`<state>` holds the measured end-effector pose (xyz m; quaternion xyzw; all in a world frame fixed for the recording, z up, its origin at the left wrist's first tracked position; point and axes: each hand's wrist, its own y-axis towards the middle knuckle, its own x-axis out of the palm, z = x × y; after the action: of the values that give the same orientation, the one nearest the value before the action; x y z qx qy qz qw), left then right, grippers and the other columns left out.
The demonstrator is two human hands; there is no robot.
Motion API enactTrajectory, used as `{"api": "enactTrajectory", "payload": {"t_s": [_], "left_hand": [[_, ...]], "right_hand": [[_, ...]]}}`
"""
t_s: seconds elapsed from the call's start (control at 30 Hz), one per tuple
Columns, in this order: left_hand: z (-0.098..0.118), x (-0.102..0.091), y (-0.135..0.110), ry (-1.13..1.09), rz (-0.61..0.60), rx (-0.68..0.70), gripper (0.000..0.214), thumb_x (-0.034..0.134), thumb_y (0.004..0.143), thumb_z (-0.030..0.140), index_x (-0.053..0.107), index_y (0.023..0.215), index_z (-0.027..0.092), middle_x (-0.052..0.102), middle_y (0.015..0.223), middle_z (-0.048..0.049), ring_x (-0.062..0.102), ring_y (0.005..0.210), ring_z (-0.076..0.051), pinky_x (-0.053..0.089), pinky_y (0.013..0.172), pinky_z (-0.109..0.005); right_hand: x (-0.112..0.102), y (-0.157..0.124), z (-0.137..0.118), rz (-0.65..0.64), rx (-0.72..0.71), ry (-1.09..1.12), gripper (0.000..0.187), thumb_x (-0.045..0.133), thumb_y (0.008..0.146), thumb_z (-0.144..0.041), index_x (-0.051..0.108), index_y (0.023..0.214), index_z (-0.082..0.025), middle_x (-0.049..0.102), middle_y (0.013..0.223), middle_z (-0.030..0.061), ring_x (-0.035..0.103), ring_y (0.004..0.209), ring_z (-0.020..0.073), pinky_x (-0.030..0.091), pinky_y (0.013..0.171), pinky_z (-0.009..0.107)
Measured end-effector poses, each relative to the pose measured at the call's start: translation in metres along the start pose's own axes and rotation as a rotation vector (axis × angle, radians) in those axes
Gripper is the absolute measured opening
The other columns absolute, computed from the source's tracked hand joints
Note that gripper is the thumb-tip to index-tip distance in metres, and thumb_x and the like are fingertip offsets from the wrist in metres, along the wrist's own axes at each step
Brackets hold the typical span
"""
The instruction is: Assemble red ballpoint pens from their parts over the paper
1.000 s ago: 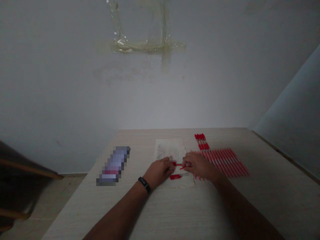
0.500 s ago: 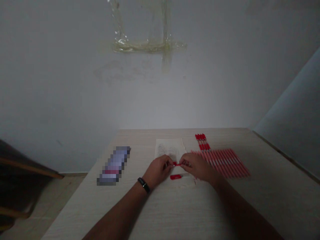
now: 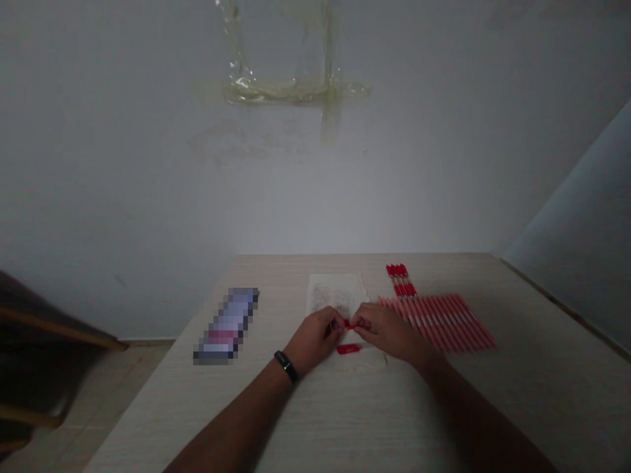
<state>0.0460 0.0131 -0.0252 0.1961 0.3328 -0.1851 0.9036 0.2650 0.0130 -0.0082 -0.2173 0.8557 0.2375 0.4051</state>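
Observation:
My left hand (image 3: 318,338) and my right hand (image 3: 387,330) meet over the middle of the table. Between their fingertips is a small red pen part (image 3: 348,324), pinched from both sides. Fingers cover its ends, so its exact kind does not show. Just below the hands lies a red pen cap (image 3: 348,349), and a pale thin stick runs right from it under my right hand. Behind my fingers is a sheet of paper (image 3: 335,284) with dark scribbles on it.
A row of pink-red pens (image 3: 444,322) lies right of my right hand. Several red pen pieces (image 3: 401,281) lie above them. At the left is a blurred-out phone-like device (image 3: 227,325). The table (image 3: 315,420) ends at a wall with tape on it.
Both hands keep their pinch on the small red part, with fingertips slightly closer together. The whole view has shifted a little.

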Motion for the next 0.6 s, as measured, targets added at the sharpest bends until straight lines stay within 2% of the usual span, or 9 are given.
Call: {"api": "enactTrajectory", "payload": {"t_s": [0.17,0.37,0.6], "left_hand": [[0.001,0.002,0.0,-0.01,-0.004,0.013,0.009,0.054,0.086,0.015,0.063,0.087,0.018,0.064,0.078,-0.0014,0.054,0.069,-0.014,0.038,0.062,-0.024],[0.004,0.0,-0.001,-0.035,-0.014,-0.008,0.005,0.059,0.088,0.022,0.061,0.086,0.018,0.062,0.074,0.0005,0.051,0.065,-0.013,0.036,0.06,-0.022],[0.005,0.0,-0.001,-0.028,-0.013,-0.017,0.009,0.064,0.088,0.027,0.06,0.086,0.019,0.061,0.072,0.0027,0.05,0.063,-0.011,0.035,0.059,-0.021]], "right_hand": [[0.009,0.003,-0.005,0.014,0.038,0.09,0.003,0.061,0.09,-0.018,0.064,0.091,-0.02,0.064,0.086,0.0009,0.06,0.079,0.0155,0.043,0.071,0.025],[0.015,0.004,-0.003,0.044,0.121,0.276,0.007,0.062,0.09,-0.015,0.065,0.095,-0.019,0.069,0.086,0.001,0.064,0.079,0.015,0.047,0.069,0.024],[0.013,0.005,-0.005,0.054,0.083,0.18,0.006,0.065,0.088,-0.014,0.068,0.087,-0.018,0.068,0.085,0.0018,0.062,0.08,0.0155,0.045,0.072,0.025]]}}
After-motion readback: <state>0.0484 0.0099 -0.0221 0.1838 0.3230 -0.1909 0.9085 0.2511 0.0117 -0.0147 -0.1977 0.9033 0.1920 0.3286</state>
